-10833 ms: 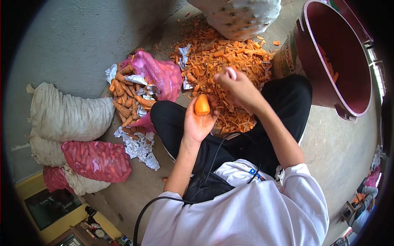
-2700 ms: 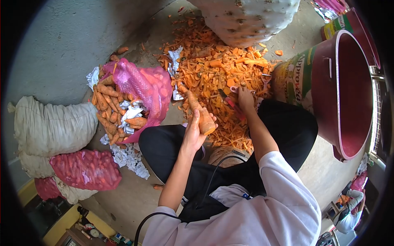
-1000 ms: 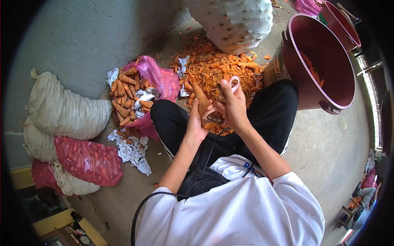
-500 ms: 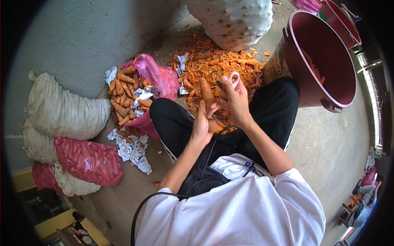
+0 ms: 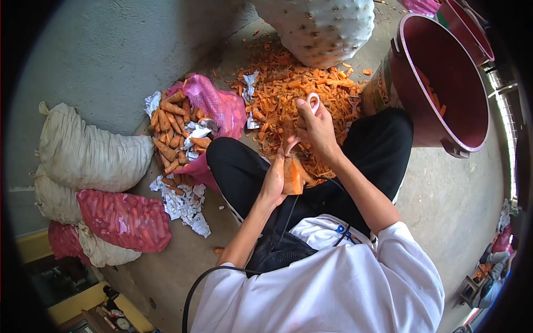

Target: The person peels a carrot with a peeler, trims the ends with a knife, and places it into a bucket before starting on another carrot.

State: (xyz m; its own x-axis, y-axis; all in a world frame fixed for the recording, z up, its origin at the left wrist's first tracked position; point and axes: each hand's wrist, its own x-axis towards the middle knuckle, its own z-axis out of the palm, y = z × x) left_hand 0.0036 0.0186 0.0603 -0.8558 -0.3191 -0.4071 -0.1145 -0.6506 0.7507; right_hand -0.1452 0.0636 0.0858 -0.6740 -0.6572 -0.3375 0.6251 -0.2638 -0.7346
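My left hand is wrapped round a large carrot, held over my lap. A bright orange strip shows on its near end, while the rest is darker brown-orange. My right hand grips a peeler with a pale pink looped handle, close above the carrot's far part. The peeler's blade is mostly hidden between the hands. Beyond them a heap of orange peelings covers the floor. To the left, an opened pink mesh bag lies beside unpeeled carrots and crumpled paper.
A deep maroon tub with carrots inside stands at the right. A white sack is beyond the peelings. Pale sacks and a full red mesh bag lie at the left. Another person is at the far right edge.
The carrot's near end has tilted up, showing a bright orange strip. My right hand with the peeler has shifted slightly. The whole view has moved a little.
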